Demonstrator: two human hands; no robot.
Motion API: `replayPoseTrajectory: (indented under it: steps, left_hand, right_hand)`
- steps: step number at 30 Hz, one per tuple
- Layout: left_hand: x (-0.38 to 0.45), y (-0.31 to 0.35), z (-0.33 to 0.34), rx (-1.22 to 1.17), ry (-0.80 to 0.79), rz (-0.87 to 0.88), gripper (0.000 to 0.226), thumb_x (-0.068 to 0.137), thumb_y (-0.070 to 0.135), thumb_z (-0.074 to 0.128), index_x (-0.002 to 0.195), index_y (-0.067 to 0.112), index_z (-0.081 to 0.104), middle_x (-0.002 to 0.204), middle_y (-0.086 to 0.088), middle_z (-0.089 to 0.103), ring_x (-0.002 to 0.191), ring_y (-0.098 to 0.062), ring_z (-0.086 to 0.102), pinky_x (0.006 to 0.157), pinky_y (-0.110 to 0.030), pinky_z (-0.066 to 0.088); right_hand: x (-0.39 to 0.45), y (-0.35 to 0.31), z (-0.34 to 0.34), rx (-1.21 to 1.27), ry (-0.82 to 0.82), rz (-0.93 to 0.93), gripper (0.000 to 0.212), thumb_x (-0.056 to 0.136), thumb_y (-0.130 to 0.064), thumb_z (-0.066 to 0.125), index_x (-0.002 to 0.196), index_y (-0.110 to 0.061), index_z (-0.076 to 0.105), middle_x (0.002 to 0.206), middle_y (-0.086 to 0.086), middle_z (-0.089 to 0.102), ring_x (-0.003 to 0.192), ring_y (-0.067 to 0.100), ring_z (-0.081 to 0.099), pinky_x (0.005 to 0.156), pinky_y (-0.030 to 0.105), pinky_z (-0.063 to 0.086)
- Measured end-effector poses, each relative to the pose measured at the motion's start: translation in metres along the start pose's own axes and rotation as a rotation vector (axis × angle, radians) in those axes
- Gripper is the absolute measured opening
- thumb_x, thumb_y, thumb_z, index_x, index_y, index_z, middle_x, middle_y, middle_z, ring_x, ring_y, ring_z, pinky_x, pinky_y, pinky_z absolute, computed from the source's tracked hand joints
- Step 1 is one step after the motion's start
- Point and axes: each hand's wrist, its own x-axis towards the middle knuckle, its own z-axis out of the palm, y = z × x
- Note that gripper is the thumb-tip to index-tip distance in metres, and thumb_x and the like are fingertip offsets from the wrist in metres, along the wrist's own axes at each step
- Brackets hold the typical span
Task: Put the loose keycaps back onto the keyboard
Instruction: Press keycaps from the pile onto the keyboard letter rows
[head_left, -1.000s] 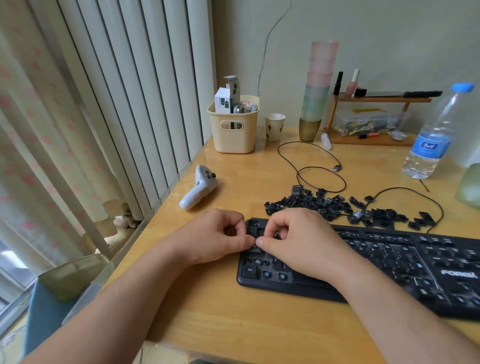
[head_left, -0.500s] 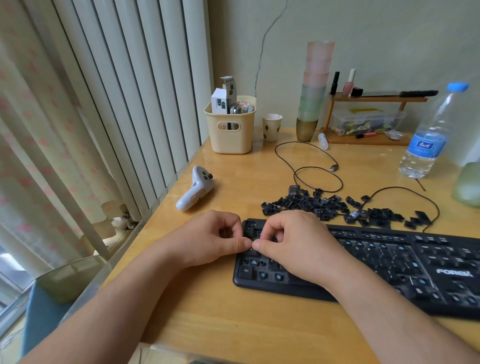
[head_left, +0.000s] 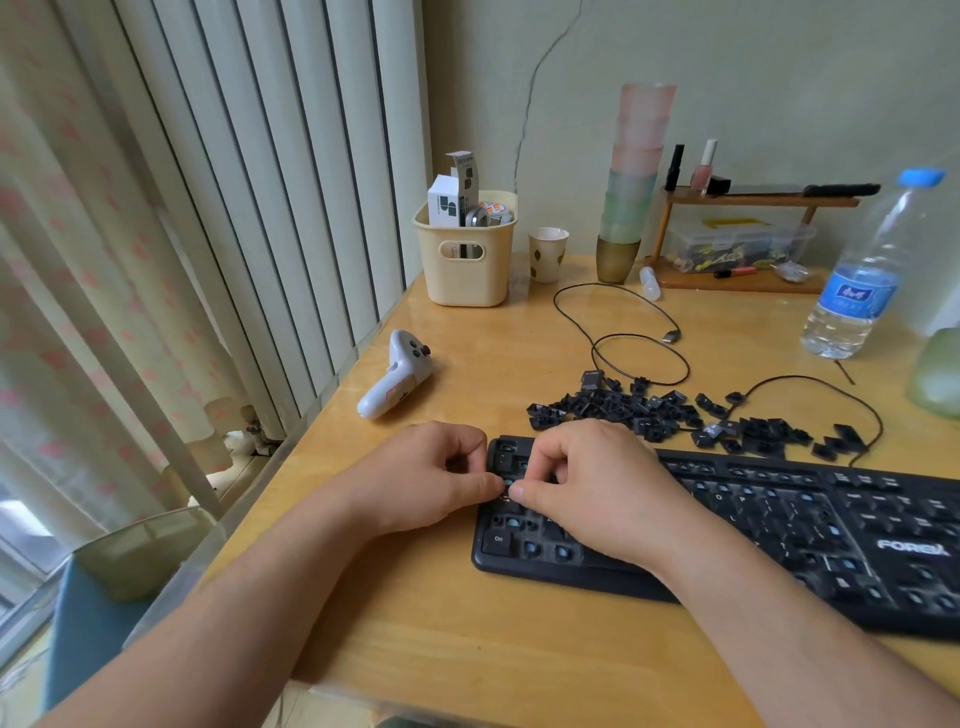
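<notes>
left hand (head_left: 431, 480): curling over keyboard's left edge, thumb tip meeting right thumb; any keycap pinched, can't tell
right hand (head_left: 587, 488): fingers curled, hiding keys beneath
keyboard (head_left: 810, 530): lying at desk's near edge, right end running out of view
loose keycaps (head_left: 654, 410): sitting piled just behind keyboard

Home desk corner indicated, not office or lab. Wooden desk (head_left: 519, 649) set against cracked painted wall, beside vertical blinds (head_left: 270, 182) and patterned curtain (head_left: 78, 260). Personal clutter kept along far edge: cream storage basket (head_left: 467, 270), stacked pastel cups (head_left: 636, 171), nail polish bottle (head_left: 704, 166) on small wooden shelf (head_left: 753, 200), water bottle (head_left: 862, 275) at far right corner.
</notes>
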Motion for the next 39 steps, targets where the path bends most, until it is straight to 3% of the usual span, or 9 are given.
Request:
replayPoseTrajectory:
  steps: [5, 9, 13, 16, 18, 22, 30, 34, 39]
  left_hand:
    - [0.001, 0.001, -0.006, -0.266, 0.031, -0.107, 0.03, 0.09, 0.04, 0.066, 0.076, 0.016, 0.054, 0.073, 0.0, 0.053, 0.07, -0.015, 0.043, 0.069, -0.034, 0.033]
    - [0.021, 0.003, -0.023, -0.273, 0.013, -0.215, 0.015, 0.097, 0.036, 0.067, 0.089, 0.023, 0.067, 0.083, -0.002, 0.061, 0.078, -0.017, 0.055, 0.073, -0.031, 0.043]
    - [0.051, 0.025, -0.024, -0.03, 0.006, -0.227, 0.013, 0.097, 0.04, 0.067, 0.109, 0.034, 0.069, 0.104, 0.003, 0.07, 0.092, -0.017, 0.068, 0.076, -0.029, 0.056]
    - [0.074, 0.036, -0.014, 0.334, 0.081, -0.04, 0.03, 0.099, 0.031, 0.063, 0.128, 0.039, 0.064, 0.123, 0.009, 0.065, 0.103, -0.009, 0.063, 0.086, -0.027, 0.052]
    - [0.087, 0.033, -0.01, 0.431, 0.043, 0.055, 0.038, 0.1, 0.023, 0.06, 0.133, 0.041, 0.062, 0.13, 0.008, 0.061, 0.104, -0.008, 0.063, 0.093, -0.029, 0.05]
    - [0.098, 0.024, -0.01, 0.503, -0.011, 0.1, 0.03, 0.099, 0.024, 0.064, 0.123, 0.041, 0.071, 0.125, 0.01, 0.062, 0.101, -0.009, 0.061, 0.092, -0.029, 0.049]
    - [0.092, 0.003, -0.002, 0.454, 0.179, 0.177, 0.026, 0.105, 0.025, 0.055, 0.125, 0.023, 0.071, 0.124, 0.006, 0.066, 0.111, -0.012, 0.06, 0.1, -0.026, 0.043]
    - [0.073, 0.011, -0.009, 0.192, 0.189, 0.086, 0.024, 0.109, 0.029, 0.047, 0.108, 0.024, 0.071, 0.096, 0.014, 0.069, 0.093, -0.007, 0.061, 0.09, -0.029, 0.049]
    - [0.06, 0.021, -0.011, -0.101, 0.073, 0.097, 0.028, 0.11, 0.027, 0.047, 0.098, 0.022, 0.071, 0.085, 0.01, 0.07, 0.082, -0.005, 0.06, 0.082, -0.026, 0.047]
  right_hand:
    - [0.007, 0.008, -0.023, 0.049, 0.057, 0.033, 0.025, 0.089, -0.046, 0.075, 0.072, -0.029, 0.068, 0.055, -0.013, 0.056, 0.051, 0.003, 0.049, 0.064, 0.028, 0.043]
    - [0.017, 0.013, -0.061, 0.011, 0.044, 0.046, 0.018, 0.094, -0.04, 0.071, 0.078, -0.031, 0.07, 0.07, -0.008, 0.064, 0.062, 0.01, 0.056, 0.058, 0.029, 0.044]
    - [0.03, 0.023, -0.079, -0.058, 0.052, 0.057, 0.015, 0.097, -0.035, 0.066, 0.083, -0.033, 0.07, 0.077, -0.008, 0.068, 0.071, 0.014, 0.063, 0.062, 0.031, 0.049]
    - [0.033, 0.036, -0.067, -0.029, 0.107, 0.073, 0.016, 0.098, -0.035, 0.065, 0.083, -0.034, 0.069, 0.076, -0.011, 0.065, 0.07, 0.01, 0.06, 0.059, 0.029, 0.044]
    - [0.031, 0.045, -0.057, 0.022, 0.143, 0.076, 0.015, 0.097, -0.034, 0.066, 0.082, -0.034, 0.07, 0.075, -0.012, 0.065, 0.07, 0.008, 0.06, 0.059, 0.027, 0.043]
    - [0.03, 0.051, -0.052, 0.043, 0.158, 0.05, 0.015, 0.096, -0.035, 0.067, 0.082, -0.035, 0.07, 0.078, -0.012, 0.066, 0.073, 0.006, 0.06, 0.06, 0.026, 0.044]
    - [0.032, 0.045, -0.044, 0.036, 0.16, 0.013, 0.014, 0.094, -0.036, 0.067, 0.081, -0.035, 0.07, 0.076, -0.009, 0.067, 0.07, 0.009, 0.061, 0.061, 0.029, 0.051]
    - [0.033, 0.048, -0.041, 0.056, 0.173, -0.037, 0.005, 0.095, -0.034, 0.069, 0.094, -0.039, 0.069, 0.078, -0.007, 0.066, 0.072, 0.008, 0.059, 0.066, 0.03, 0.053]
    - [0.03, 0.046, -0.039, 0.06, 0.219, -0.117, 0.056, 0.091, -0.038, 0.071, 0.138, -0.056, 0.047, 0.098, -0.019, 0.056, 0.075, 0.007, 0.059, 0.071, 0.025, 0.049]
